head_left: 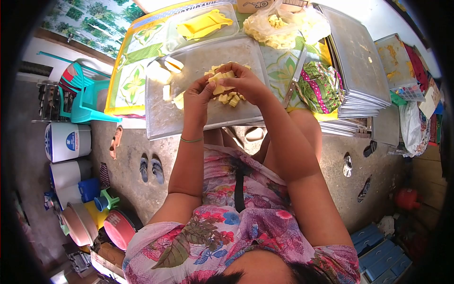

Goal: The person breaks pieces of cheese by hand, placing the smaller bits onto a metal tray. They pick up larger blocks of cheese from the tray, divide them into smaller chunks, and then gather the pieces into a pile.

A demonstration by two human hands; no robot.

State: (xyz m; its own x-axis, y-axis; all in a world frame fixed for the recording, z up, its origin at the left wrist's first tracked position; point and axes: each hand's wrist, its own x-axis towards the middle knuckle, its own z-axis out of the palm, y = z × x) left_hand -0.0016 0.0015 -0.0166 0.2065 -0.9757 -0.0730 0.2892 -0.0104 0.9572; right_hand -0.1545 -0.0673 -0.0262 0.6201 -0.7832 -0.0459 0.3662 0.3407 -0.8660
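Note:
My left hand [198, 93] and my right hand [245, 84] meet above a metal tray [165, 120]. The fingers of both are closed around a pale yellow cut piece [221, 81], soft-looking like cheese or dough; its exact kind I cannot make out. Small yellow chunks [231, 99] lie on the tray just beneath my hands, partly covered by them. On the tray's left side are larger pale blocks [158, 73] and a block with a yellow edge [174, 64].
A clear plastic tub [172, 42] with a yellow wrapper [203, 24] stands behind the tray. To the right are a long knife [299, 68], a green patterned cloth [319, 87], a plastic bag of yellow pieces [272, 33] and stacked metal trays [352, 52]. A turquoise chair [85, 102] stands left.

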